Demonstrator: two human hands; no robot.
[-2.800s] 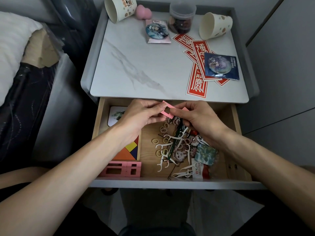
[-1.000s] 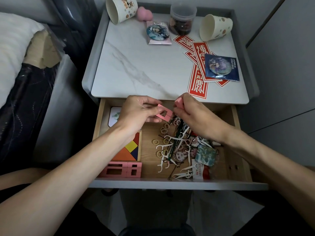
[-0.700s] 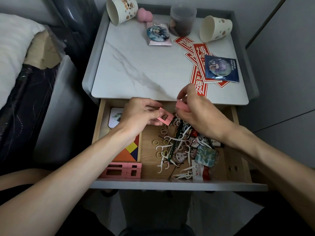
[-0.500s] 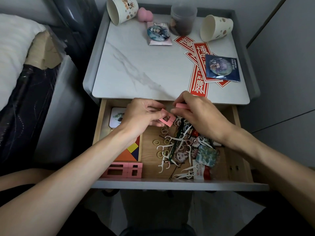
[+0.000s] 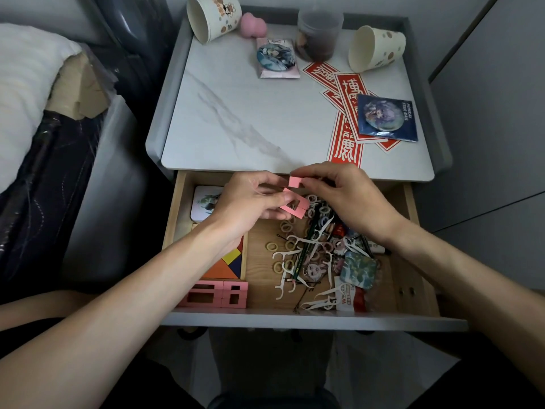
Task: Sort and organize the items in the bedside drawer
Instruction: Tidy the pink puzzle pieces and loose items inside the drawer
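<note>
I am watching both hands working over the back of the open drawer (image 5: 295, 316). The left hand (image 5: 250, 202) is pinching a pink frame piece (image 5: 295, 207) between thumb and curled fingers. The right hand (image 5: 351, 199) is pinching a small pink block (image 5: 295, 182) at its fingertips. Compared with half a second ago, the block is sitting further toward the left hand, directly above the frame piece, while the frame piece is staying about where it was. I cannot tell whether the two pieces are touching.

In the drawer's front left corner more pink frames (image 5: 215, 296) are lying side by side. A coloured tangram puzzle (image 5: 228, 265) is lying just behind them, partly covered by the left forearm. A picture card (image 5: 205, 202) is showing at the drawer's back left, half hidden by the left hand. The drawer's middle and right are holding a tangle of white floss picks (image 5: 287, 261), small rubber rings (image 5: 272, 247) and packets; the right wrist is blocking part of this pile.

Beyond the drawer, the table (image 5: 250, 113) is carrying two tipped paper cups (image 5: 212, 16), a lidded jar (image 5: 318, 36), red paper strips (image 5: 346, 140) and a blue badge packet (image 5: 385, 118). A bed (image 5: 26, 84) is lying to the drawer's left.
</note>
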